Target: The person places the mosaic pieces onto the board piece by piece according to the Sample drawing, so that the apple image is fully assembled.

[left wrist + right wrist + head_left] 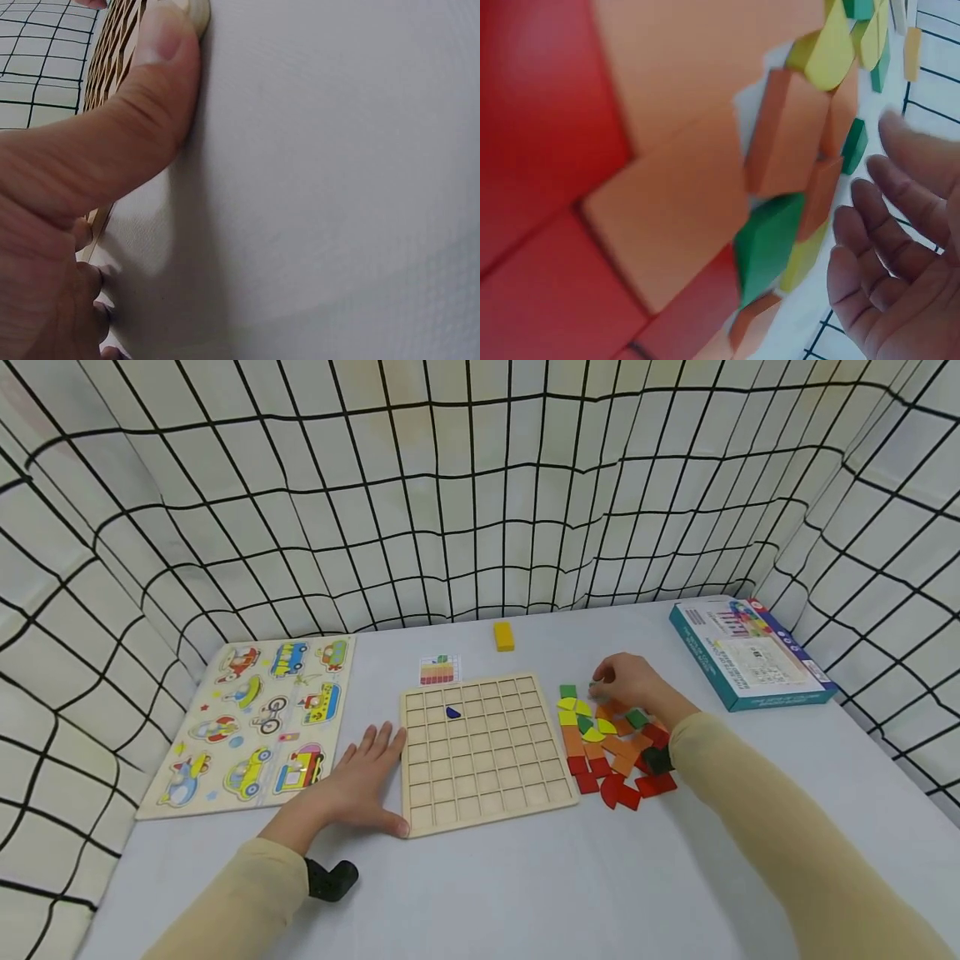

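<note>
Along the board's (486, 753) left edge spreads the left hand (360, 787); the right hand (636, 683), empty, curves loosely beside coloured pieces (617, 747), open tabletop (581, 639) beyond.

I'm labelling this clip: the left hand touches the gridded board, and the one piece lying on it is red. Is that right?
Only the colour is wrong: the head view shows the piece is dark blue. The left hand does touch the gridded board where it lies.
</note>
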A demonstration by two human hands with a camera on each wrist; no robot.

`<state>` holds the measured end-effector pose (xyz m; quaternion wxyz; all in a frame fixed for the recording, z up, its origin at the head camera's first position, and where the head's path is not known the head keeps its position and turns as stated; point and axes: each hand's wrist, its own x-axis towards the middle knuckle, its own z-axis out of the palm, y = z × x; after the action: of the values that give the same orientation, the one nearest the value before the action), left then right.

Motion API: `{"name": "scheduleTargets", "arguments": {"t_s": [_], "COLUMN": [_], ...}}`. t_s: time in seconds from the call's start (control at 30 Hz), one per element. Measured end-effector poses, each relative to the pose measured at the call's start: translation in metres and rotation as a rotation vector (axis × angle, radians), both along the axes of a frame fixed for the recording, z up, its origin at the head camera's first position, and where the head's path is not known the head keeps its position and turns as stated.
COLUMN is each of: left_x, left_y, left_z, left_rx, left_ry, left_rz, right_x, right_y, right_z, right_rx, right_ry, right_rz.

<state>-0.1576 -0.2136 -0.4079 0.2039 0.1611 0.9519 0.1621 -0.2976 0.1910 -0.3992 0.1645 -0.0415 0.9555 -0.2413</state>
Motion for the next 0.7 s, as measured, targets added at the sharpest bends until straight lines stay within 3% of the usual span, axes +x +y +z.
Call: {"name": "scheduleTargets", "arguments": {"t_s": [0.13,0.4,0.7], "left_x": [0.0,0.0,0.002], "left_y": [-0.001,-0.003,-0.002], "left_z": [0.0,-0.001,0.002], "left_rx": [0.006,0.002,0.015], "left_ry": [-0.004,-0.018,-0.015], "left_rz": [0.005,0.011,0.011], "right_x": [-0.002,-0.001,-0.005], "right_y": [0.001,-0.006,-0.035], "right_z": [-0.004,-0.007,0.002], "right_rx": [0.014,-0.028,-0.205], "right_ry": [-0.03,0.018,0.172], "right_rz": [-0.026,-0.003,0.078]}}
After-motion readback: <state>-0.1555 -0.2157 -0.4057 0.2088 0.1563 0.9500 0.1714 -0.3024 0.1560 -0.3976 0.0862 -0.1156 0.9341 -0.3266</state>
